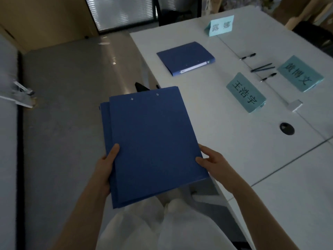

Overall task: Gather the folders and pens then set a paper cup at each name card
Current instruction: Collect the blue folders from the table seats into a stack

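Both hands, the left hand [106, 165] and right hand [210, 159], gripped a stack of blue folders [153, 141] beside the counter [198, 114], where another folder [185, 58] lay.

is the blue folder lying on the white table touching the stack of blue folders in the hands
Apart. The head view shows bare white table between the lying blue folder and the held stack of blue folders.

Matt blue folders [153, 141]; smooth white table [234, 138].

Dim bluish light, floor [115, 56] glare, soft blur, bowed edges
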Demonstrator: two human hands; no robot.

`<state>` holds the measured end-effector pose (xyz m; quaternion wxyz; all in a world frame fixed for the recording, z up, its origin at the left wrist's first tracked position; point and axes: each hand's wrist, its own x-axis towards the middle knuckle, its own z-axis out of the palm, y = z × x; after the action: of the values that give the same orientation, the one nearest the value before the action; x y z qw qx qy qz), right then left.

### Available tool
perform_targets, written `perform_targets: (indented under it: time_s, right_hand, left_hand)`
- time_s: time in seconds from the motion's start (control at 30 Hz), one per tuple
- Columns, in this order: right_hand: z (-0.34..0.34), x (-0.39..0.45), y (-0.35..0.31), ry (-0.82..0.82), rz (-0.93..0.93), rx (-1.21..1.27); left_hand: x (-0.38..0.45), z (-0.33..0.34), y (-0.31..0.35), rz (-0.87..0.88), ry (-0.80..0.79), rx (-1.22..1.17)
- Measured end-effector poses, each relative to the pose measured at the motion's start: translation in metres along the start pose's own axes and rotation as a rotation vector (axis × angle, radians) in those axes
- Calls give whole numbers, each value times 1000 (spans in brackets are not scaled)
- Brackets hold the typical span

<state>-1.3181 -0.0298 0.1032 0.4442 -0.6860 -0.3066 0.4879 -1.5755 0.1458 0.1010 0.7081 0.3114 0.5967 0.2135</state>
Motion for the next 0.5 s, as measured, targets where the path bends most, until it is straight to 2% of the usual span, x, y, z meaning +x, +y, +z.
perform_targets:
  time_s: [0.17, 0.23, 0.3, 0.5]
  right_hand:
    - [34, 57, -27, -82, -51, -226]
    - [51, 82, -40, -158, -77, -234]
    - [70, 105, -53, -191, -8, -142]
    - [139, 190, -99, -107, 321, 285]
  left_hand:
    - [29, -37, 27, -18, 23, -46]
    - [44, -53, 44, -16, 34, -60]
    - [57, -64, 63, -9, 22, -73]
    - [111, -104, 138, 2, -10, -58]
